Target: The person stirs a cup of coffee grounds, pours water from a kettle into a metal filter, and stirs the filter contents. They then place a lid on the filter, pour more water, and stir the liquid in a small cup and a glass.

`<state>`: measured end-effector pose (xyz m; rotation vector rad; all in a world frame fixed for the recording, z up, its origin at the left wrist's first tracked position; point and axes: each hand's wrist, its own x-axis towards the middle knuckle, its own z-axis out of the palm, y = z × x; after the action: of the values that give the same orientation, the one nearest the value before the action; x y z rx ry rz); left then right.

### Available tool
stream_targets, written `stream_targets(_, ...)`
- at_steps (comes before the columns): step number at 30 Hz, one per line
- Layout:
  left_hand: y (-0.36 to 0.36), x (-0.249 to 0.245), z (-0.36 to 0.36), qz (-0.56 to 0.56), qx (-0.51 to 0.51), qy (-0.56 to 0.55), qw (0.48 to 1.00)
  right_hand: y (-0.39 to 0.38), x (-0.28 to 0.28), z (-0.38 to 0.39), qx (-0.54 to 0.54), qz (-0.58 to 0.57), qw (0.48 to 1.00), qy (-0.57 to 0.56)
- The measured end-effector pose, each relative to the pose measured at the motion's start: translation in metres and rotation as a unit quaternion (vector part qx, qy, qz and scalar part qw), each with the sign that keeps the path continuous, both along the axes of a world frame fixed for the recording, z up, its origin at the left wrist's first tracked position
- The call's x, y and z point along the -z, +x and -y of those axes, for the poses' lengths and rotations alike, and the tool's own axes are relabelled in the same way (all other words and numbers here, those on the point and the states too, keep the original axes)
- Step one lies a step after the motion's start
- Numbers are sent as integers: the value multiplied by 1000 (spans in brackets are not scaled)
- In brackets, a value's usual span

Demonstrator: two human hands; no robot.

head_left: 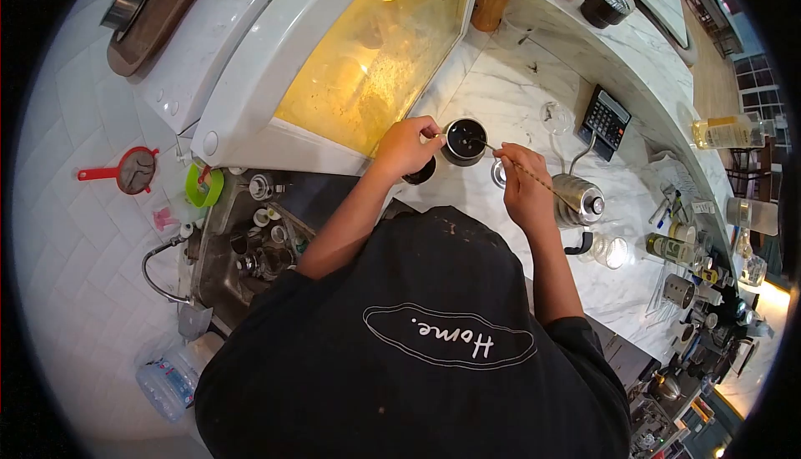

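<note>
A round cup with dark liquid (465, 149) stands on the marble counter. My left hand (405, 150) is closed at its left rim, thumb and finger pinched together there. In my right hand (527, 185) is a long bar spoon with a twisted shaft (546, 182); its far end dips into the cup. Under my left wrist a second dark cup (422, 172) shows in part. Close to my right hand stands a steel gooseneck kettle (576, 201), and a small round silvery item (499, 174) lies between the hand and the cup.
A calculator (607, 122) and a clear glass (556, 117) sit farther back. On the right are a glass pot with a black handle (609, 250) and several bottles (672, 249). To the left are a lit display case (367, 67) and a sink (229, 260) with dishes.
</note>
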<state>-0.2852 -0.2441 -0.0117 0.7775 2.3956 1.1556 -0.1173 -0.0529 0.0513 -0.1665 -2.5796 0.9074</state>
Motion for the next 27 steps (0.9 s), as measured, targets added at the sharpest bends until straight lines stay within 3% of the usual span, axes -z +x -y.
stream_targets(5,6,-1,-2,-2,-10,22,1000,-2,-8,1,-35,-3,999,16)
stream_targets(10,28,-7,4,-85,-68,32,994,10,-21,1,20,-53,998,-11)
stream_targets(14,42,-14,21,-153,-11,20,988,21,-21,-5,63,-63,995,-36)
stream_targets(17,54,-13,33,-161,10,-12,987,25,-22,-4,121,-90,973,-175)
stream_targets(22,67,3,39,-162,16,-64,985,25,-16,-3,154,-93,964,-197)
stream_targets(27,62,28,44,-142,-7,-31,989,23,-12,4,154,-139,946,-248)
